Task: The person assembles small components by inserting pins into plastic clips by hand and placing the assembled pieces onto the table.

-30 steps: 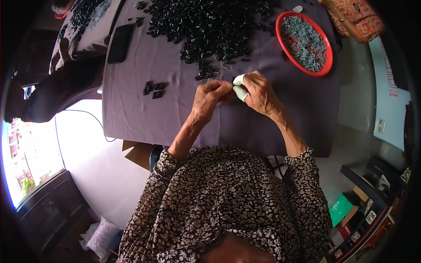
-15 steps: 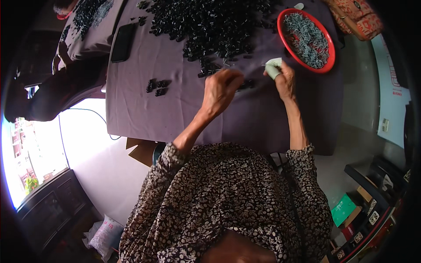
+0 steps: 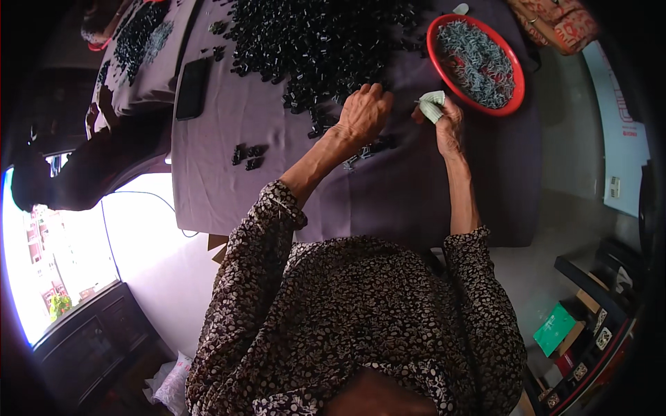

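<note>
My left hand (image 3: 363, 112) is at the near edge of a big pile of small black parts (image 3: 312, 48), its fingers curled under; what they hold, if anything, is hidden. My right hand (image 3: 447, 126) is closed in a pinch left of and below a red bowl (image 3: 519, 80). A pale ribbed cover (image 3: 431, 106) wraps one or more of its fingers. Something tiny seems to stick out at the fingertips, too small to name. The bowl contains many thin grey screw-like pieces (image 3: 479, 59). Below my left hand lie a few black parts (image 3: 381, 143) and some grey pieces (image 3: 354, 159).
A small group of black parts (image 3: 248, 155) lies on the purple cloth (image 3: 208, 187) at left, below a black phone (image 3: 193, 89). Another person's arm (image 3: 104, 107) is at a second table on the left. A patterned orange bag (image 3: 558, 24) sits at the far right.
My left hand has moved up and slightly right, to the black pile. Grey pieces now show on the cloth below it. My right hand has barely moved.
</note>
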The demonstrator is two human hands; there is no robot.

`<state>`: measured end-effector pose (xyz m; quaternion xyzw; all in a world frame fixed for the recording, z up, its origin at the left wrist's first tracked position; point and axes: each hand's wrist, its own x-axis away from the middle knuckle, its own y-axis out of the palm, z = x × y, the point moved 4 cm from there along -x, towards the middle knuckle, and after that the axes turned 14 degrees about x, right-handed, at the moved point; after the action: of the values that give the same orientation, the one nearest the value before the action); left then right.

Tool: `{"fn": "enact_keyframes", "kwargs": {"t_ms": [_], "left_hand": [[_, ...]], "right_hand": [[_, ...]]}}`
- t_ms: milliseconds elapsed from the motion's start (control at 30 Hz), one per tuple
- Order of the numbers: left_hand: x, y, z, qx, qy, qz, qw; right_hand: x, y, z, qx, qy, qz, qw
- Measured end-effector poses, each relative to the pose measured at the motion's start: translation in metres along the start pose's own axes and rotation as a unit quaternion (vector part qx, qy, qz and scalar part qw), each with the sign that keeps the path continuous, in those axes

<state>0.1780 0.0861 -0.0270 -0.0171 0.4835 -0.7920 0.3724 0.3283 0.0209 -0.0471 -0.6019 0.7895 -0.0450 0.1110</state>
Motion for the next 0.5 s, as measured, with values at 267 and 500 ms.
{"fn": "enact_keyframes", "kwargs": {"t_ms": [267,500], "left_hand": [[0.024,-0.036,-0.007,0.609,-0.349,0.085,0.707],[0.046,-0.054,0.013,0.838,-0.302,0.174,0.420]], "right_hand": [[0.002,0.007,-0.012,0.035,0.045,0.019,0.998],[0.004,0.043,-0.110,0.104,-0.126,-0.048,0.985]]}}
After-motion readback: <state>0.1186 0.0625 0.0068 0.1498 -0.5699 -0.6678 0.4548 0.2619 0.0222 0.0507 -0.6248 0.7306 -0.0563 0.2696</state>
